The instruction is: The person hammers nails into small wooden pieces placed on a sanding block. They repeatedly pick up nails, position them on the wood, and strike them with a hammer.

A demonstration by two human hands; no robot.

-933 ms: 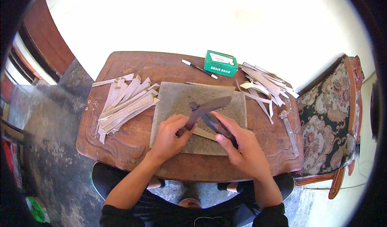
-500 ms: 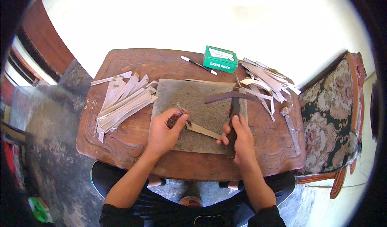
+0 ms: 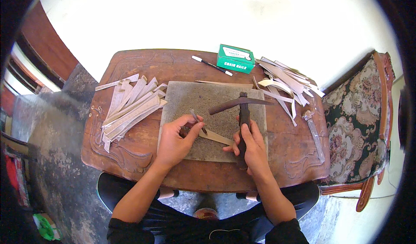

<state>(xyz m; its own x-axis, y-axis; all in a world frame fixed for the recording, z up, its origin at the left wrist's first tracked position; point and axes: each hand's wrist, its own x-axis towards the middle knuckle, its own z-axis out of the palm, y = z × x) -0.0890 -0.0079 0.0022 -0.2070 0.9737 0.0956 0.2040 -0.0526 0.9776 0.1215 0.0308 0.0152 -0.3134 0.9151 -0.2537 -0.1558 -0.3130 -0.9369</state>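
Note:
My left hand [image 3: 177, 140] pinches a thin dark metal punch-like rod [image 3: 193, 115] between thumb and fingers, its lower end beside a pale flat strip [image 3: 218, 138]. The strip lies on a rough grey slab [image 3: 184, 97]. My right hand [image 3: 253, 147] is wrapped round the dark handle of a hammer [image 3: 227, 105], whose long curved head is held up over the slab. The fingertips of that hand reach close to the strip's right end; whether they touch it I cannot tell. Part of the rod is hidden by my left fingers.
Many pale strips [image 3: 134, 109] are piled left of the slab on the carved wooden table [image 3: 277, 168]. At the back are a marker pen [image 3: 211, 65], a green box [image 3: 236, 60] and more strips [image 3: 291, 81]. A clear-handled tool [image 3: 313, 135] lies right, near a floral chair [image 3: 353, 122].
The hammer and my right hand have shifted left, closer to my left hand. My left hand keeps its pinch on the rod, almost in the same place.

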